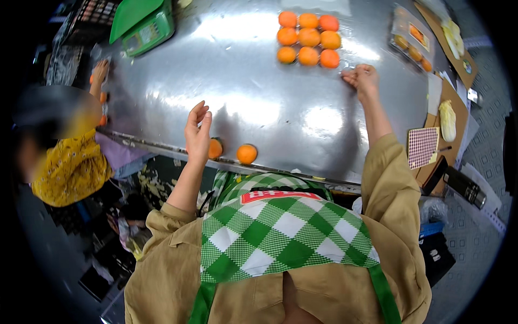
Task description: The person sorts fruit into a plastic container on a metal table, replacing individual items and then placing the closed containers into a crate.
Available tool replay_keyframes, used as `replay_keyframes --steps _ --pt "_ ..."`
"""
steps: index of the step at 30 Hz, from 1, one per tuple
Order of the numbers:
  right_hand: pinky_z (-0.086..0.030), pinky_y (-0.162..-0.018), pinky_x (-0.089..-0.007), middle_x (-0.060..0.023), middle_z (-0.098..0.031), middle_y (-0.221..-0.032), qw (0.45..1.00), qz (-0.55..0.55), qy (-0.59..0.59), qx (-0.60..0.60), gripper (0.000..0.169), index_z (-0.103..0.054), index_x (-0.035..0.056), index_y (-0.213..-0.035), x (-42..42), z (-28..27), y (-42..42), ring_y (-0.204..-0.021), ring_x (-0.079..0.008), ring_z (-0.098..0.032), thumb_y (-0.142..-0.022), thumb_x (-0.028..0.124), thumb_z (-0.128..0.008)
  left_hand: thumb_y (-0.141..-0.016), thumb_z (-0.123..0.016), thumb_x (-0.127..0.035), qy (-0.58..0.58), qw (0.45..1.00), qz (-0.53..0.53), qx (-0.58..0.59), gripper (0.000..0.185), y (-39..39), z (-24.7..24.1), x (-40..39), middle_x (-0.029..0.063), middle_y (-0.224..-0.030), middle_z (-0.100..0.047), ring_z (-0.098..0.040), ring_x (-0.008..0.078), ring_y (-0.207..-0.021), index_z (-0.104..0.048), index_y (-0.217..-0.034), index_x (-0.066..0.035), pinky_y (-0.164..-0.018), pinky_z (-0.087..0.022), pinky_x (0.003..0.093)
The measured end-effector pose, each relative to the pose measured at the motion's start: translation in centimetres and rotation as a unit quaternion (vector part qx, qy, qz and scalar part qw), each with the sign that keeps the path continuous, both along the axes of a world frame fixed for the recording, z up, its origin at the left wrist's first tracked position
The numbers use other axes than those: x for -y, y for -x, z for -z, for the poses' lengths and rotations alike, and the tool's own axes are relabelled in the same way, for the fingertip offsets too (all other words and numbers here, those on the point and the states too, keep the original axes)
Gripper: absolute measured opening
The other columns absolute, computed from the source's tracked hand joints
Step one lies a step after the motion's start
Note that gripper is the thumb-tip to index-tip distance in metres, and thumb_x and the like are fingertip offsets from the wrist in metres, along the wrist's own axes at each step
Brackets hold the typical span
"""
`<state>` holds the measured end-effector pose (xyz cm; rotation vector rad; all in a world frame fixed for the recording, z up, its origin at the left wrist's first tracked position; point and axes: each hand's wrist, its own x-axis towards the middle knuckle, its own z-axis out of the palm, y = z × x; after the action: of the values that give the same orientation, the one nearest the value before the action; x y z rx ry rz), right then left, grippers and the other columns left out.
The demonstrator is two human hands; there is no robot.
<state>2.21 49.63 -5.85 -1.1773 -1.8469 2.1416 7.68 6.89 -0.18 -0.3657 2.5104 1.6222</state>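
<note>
On the metal table (259, 97), oranges (308, 37) sit in three rows of three in a clear plastic tray near the far side. My right hand (364, 79) is at the tray's near right corner, fingers curled; whether it pinches the clear plastic there cannot be told. My left hand (198, 129) hovers above the near edge with fingers apart and nothing in it. Beside its wrist lies an orange (215, 148), partly hidden. Another orange (247, 154) rests to the right of that one, close to the edge.
A green scale (147, 36) stands at the far left. A closed clear box of orange fruit (412, 40) lies at the far right, near cardboard, a sticker sheet (423, 148), a napa cabbage (448, 121) and a black bottle (465, 186). A co-worker's hand (100, 71) is at left.
</note>
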Motion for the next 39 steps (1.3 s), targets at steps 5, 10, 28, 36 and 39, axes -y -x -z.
replay_keyframes --steps 5,10,28,36,39 --pt "-0.058 -0.061 -0.0324 -0.0150 -0.060 -0.077 1.000 -0.001 0.009 -0.001 0.033 -0.041 -0.0079 -0.116 -1.1 0.5 0.6 -0.075 -0.0292 -0.069 -0.094 0.013 -0.055 -0.089 -0.065 -0.022 0.059 0.998 -0.038 -0.006 0.048 -4.4 0.3 5.6 0.0127 -0.122 -0.057 -0.055 0.0202 -0.110 -0.051 -0.130 -0.002 -0.091 -0.044 0.0328" --pt "-0.049 -0.058 -0.0255 -0.0050 -0.056 -0.075 0.919 -0.148 -0.353 -0.096 0.043 -0.049 -0.0041 -0.118 1.3 2.0 -6.8 -0.064 -0.0145 -0.060 -0.086 0.019 -0.068 -0.058 -0.087 -0.027 0.305 0.932 0.157 -0.116 0.083 -8.0 0.3 8.3 0.0143 -0.136 -0.043 -0.042 0.0352 -0.125 -0.051 -0.133 -0.016 -0.100 -0.039 0.0442" --pt "-0.051 -0.076 -0.0414 -0.0136 -0.050 -0.102 0.721 -0.551 -0.380 -0.180 0.044 -0.054 0.0085 -0.108 25.3 -3.0 -14.1 -0.097 -0.0322 -0.055 -0.070 0.020 -0.071 -0.063 -0.077 -0.043 0.279 0.778 0.500 -0.260 0.070 -1.2 2.4 9.1 0.0075 -0.099 -0.051 -0.051 0.0272 -0.087 -0.058 -0.125 -0.019 -0.076 -0.044 0.0401" --pt "-0.052 -0.080 -0.0385 -0.0136 -0.056 -0.106 0.875 -0.338 -0.332 -0.097 0.043 -0.056 0.0075 -0.109 17.2 -3.3 -15.8 -0.095 -0.0321 -0.060 -0.071 0.017 -0.072 -0.065 -0.078 -0.033 0.211 0.772 0.542 -0.257 0.060 0.8 2.0 5.6 0.0073 -0.090 -0.053 -0.057 0.0264 -0.082 -0.059 -0.119 -0.015 -0.072 -0.049 0.0388" --pt "-0.053 -0.083 -0.0347 -0.0124 -0.058 -0.110 0.944 -0.176 -0.281 0.002 0.045 -0.058 0.0058 -0.114 8.8 -4.3 -16.8 -0.098 -0.0249 -0.061 -0.073 0.015 -0.074 -0.067 -0.078 -0.030 0.130 0.787 0.542 -0.264 0.056 0.0 1.6 0.1 0.0089 -0.092 -0.055 -0.060 0.0282 -0.084 -0.059 -0.117 -0.013 -0.072 -0.051 0.0395"
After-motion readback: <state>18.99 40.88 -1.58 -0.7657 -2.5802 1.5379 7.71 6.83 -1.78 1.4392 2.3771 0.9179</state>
